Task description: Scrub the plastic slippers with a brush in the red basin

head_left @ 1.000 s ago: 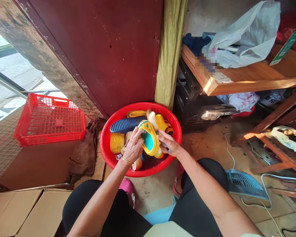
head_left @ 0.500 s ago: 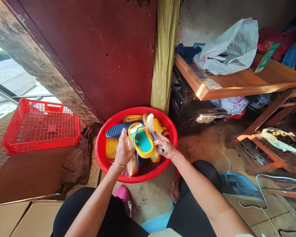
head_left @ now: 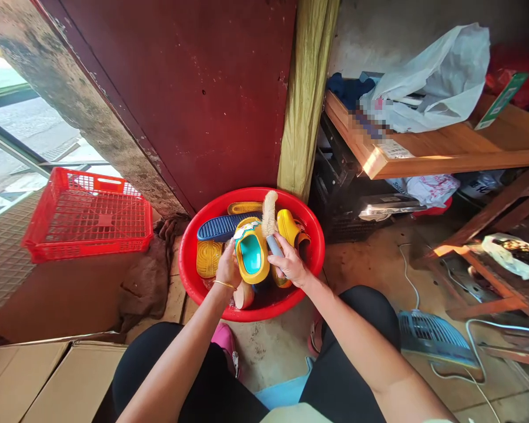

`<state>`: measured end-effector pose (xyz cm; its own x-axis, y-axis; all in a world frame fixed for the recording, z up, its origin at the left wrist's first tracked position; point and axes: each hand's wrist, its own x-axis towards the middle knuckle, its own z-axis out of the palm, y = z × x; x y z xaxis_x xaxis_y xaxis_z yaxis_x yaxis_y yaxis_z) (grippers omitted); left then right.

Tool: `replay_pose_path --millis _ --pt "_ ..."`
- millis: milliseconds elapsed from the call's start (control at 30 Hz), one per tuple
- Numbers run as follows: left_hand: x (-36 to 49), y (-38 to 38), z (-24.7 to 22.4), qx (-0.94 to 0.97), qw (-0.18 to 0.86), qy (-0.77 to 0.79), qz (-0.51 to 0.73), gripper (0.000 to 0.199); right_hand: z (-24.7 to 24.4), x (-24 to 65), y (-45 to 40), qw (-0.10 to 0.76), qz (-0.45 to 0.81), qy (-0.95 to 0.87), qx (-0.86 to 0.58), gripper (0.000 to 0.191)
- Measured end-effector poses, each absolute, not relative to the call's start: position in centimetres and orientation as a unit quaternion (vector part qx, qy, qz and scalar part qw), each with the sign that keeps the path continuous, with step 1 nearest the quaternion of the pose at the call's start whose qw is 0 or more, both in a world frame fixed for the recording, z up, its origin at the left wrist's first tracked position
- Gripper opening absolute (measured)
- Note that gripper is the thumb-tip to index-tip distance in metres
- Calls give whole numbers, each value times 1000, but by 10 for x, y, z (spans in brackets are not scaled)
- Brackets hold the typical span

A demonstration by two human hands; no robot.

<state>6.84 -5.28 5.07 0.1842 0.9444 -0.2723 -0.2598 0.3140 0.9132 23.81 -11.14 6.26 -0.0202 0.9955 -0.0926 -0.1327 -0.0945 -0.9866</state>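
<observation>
A red basin (head_left: 251, 314) on the floor holds several slippers and some water. Over it, my left hand (head_left: 227, 265) grips a yellow slipper (head_left: 263, 258) with a teal insole by its left side. My right hand (head_left: 289, 261) is closed around the grey handle of a brush (head_left: 269, 212), whose pale bristled head points up, just right of the slipper. Around them in the basin lie a blue ridged slipper (head_left: 220, 228), a yellow sole (head_left: 208, 258), a beige slipper (head_left: 244, 295) and a yellow shoe (head_left: 286, 225).
A red plastic crate (head_left: 88, 217) stands at the left above cardboard (head_left: 35, 382). A wooden table (head_left: 449, 150) with a white plastic bag (head_left: 441, 88) is at the right. A blue fan-like object (head_left: 436, 338) and its cable lie on the floor.
The brush has turned more upright, its head now above my right hand. The yellow slipper has turned in my left hand and stands more upright. The camera view has shifted slightly.
</observation>
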Motion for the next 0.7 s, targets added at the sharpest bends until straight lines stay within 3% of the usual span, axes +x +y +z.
replay_pose_path --millis 100,333,433,567,700 --pt "69 -58 50 294 769 381 420 72 60 237 -114 493 537 -473 -495 81" --pt "69 -61 57 181 837 298 422 60 53 242 -116 438 397 -551 -589 72" --pt "60 -40 59 151 799 309 493 60 63 250 -129 414 303 -649 -562 58" --pt "40 -11 52 131 707 378 583 71 66 256 -156 285 320 -751 -503 47" --pt "49 -19 34 154 736 417 511 77 52 249 -153 233 315 -749 -534 47"
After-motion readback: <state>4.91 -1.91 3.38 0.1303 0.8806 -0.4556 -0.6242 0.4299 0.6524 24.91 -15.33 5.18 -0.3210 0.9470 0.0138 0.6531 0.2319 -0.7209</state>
